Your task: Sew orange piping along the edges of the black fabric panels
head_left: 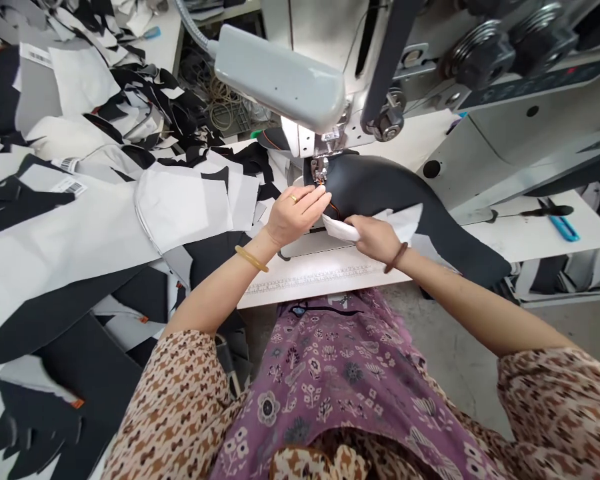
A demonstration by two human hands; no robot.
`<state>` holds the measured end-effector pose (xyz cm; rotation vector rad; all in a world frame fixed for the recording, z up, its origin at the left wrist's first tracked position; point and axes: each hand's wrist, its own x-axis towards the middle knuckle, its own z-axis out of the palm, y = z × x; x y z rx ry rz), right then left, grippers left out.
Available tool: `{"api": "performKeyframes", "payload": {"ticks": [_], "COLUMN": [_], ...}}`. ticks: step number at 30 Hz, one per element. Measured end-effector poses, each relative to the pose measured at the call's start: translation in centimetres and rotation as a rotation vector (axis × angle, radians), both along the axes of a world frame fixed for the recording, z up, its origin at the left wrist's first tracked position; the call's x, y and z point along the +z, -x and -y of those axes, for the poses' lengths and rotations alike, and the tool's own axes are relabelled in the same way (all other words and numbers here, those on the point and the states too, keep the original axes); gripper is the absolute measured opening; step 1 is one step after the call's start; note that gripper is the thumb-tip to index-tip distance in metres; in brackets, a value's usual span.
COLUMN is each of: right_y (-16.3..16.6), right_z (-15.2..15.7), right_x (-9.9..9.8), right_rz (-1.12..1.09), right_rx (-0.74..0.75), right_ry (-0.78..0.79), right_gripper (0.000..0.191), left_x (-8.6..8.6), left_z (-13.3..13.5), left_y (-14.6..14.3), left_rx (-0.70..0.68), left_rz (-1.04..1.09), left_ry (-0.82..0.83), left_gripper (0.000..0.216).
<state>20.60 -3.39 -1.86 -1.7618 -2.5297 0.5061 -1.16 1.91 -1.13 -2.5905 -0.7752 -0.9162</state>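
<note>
Under the presser foot (320, 172) of a sewing machine lies a black sheet piece (400, 183) with a white backing and an orange line near its edge. My left hand (296, 212) is right in front of the foot, its fingers pressed together at the edge of the piece; the fingertips cover what they pinch. To the right, my right hand (377, 237) is closed on a folded, white-backed part of the same piece. The black piece spreads from the needle area toward the right end of the table.
A grey lamp (280, 77) hangs over the needle area. Black and white cut pieces (180, 207) are heaped on the left. Blue-handled snips (563, 227) lie on the table at the right. A printed ruler (305, 279) runs along the front edge.
</note>
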Motion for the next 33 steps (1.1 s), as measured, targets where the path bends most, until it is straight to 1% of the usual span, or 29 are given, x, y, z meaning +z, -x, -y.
{"api": "performKeyframes", "payload": {"ticks": [1,2,3,4,6,8,10,11,12,14,16,18,19,22,24,26,28,30,31,33], "right_y": [0.1,0.1,0.1,0.0,-0.3,-0.4,-0.4,-0.3,-0.3,-0.4,-0.8,-1.4,-1.6,-2.2,-2.5,-2.6,-2.6,-2.3,-2.0,-1.4], "right_z": [-0.2,-0.2,0.0,0.2,0.7,1.1,1.3,1.3,1.3,1.0,0.7,0.3,0.1,-0.5,-0.8,-1.1,-1.2,-1.3,-1.3,-1.5], "right_x": [-0.4,-0.4,0.1,1.0,3.5,6.1,8.0,8.6,8.9,9.1,9.0,9.0,9.1,9.6,10.1,10.6,11.2,11.8,12.0,12.4], "right_rz": [-0.061,-0.138,-0.227,-0.321,-0.479,-0.507,-0.377,-0.257,-0.124,0.104,0.192,0.142,0.097,-0.066,-0.183,-0.265,-0.312,-0.331,-0.305,-0.147], "right_rx": [-0.031,-0.035,-0.028,-0.022,-0.015,-0.004,0.046,0.063,0.069,0.069,0.096,0.141,0.15,0.129,0.07,0.009,0.003,0.045,0.069,0.104], "right_ry": [0.038,0.092,0.16,0.238,0.394,0.492,0.48,0.448,0.403,0.314,0.258,0.25,0.274,0.432,0.564,0.639,0.655,0.626,0.593,0.48], "right_gripper": [0.033,0.03,0.027,0.025,0.025,0.032,0.046,0.048,0.043,0.029,0.02,0.014,0.011,0.011,0.015,0.02,0.021,0.017,0.02,0.032], "left_x": [0.1,0.2,0.4,0.5,0.9,1.2,1.5,1.7,1.8,2.0,2.2,2.4,2.6,2.9,3.1,3.2,3.3,3.5,3.6,3.8], "left_z": [0.1,0.3,0.4,0.5,0.5,0.3,0.0,-0.2,-0.4,-0.6,-0.7,-0.7,-0.7,-0.7,-0.7,-0.6,-0.6,-0.6,-0.6,-0.9], "left_y": [0.0,-0.1,-0.1,-0.2,-0.4,-0.7,-1.0,-1.2,-1.3,-1.4,-1.4,-1.3,-1.2,-1.0,-0.9,-0.8,-0.7,-0.6,-0.6,-0.6], "left_rx": [0.012,0.022,0.031,0.038,0.045,0.045,0.038,0.033,0.027,0.006,-0.022,-0.047,-0.055,-0.069,-0.069,-0.051,-0.024,-0.003,0.001,-0.008], "left_rz": [-0.014,-0.026,-0.034,-0.037,-0.039,-0.042,-0.051,-0.059,-0.069,-0.091,-0.112,-0.128,-0.135,-0.15,-0.16,-0.182,-0.231,-0.302,-0.346,-0.44], "left_ry": [-0.033,-0.08,-0.129,-0.175,-0.242,-0.275,-0.281,-0.279,-0.275,-0.265,-0.245,-0.23,-0.233,-0.282,-0.306,-0.283,-0.224,-0.164,-0.143,-0.123], "left_gripper": [0.026,0.027,0.027,0.026,0.022,0.017,0.016,0.018,0.021,0.027,0.028,0.025,0.023,0.018,0.016,0.019,0.023,0.026,0.027,0.028]}}
